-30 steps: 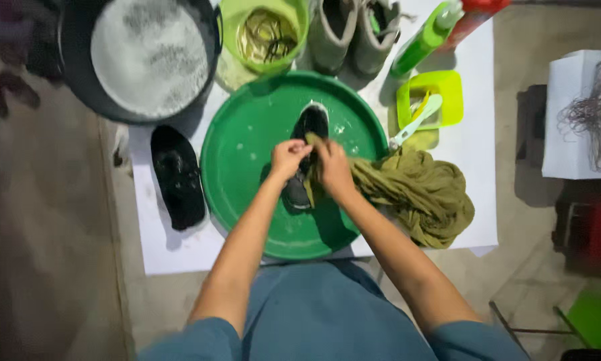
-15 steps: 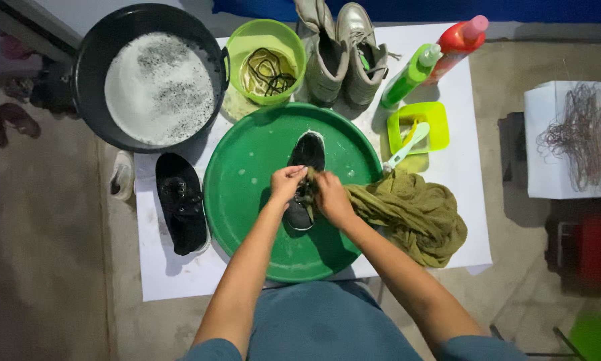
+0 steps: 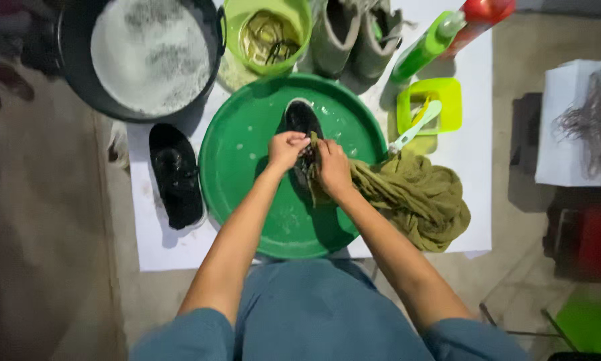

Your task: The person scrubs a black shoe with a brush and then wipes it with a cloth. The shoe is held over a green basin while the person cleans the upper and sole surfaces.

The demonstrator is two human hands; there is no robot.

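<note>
A black shoe [image 3: 301, 119] lies in a wide green basin [image 3: 237, 160] on a white sheet. My left hand [image 3: 286, 148] grips the shoe's middle from the left side. My right hand [image 3: 332, 168] presses an olive-green cloth [image 3: 414, 197] against the shoe's right side; the cloth trails out over the basin's rim to the right. The shoe's near half is hidden under both hands.
A second black shoe [image 3: 175, 175] lies left of the basin. A black tub of foamy water [image 3: 150, 53] stands at the back left, beside a green bucket with laces [image 3: 268, 30], grey boots [image 3: 354, 37], a green bottle [image 3: 424, 47], a red bottle [image 3: 484, 17] and a yellow-green tray with a brush [image 3: 431, 110].
The view has shifted slightly. Both hands stay on the shoe, with the cloth rubbed a little along its side.
</note>
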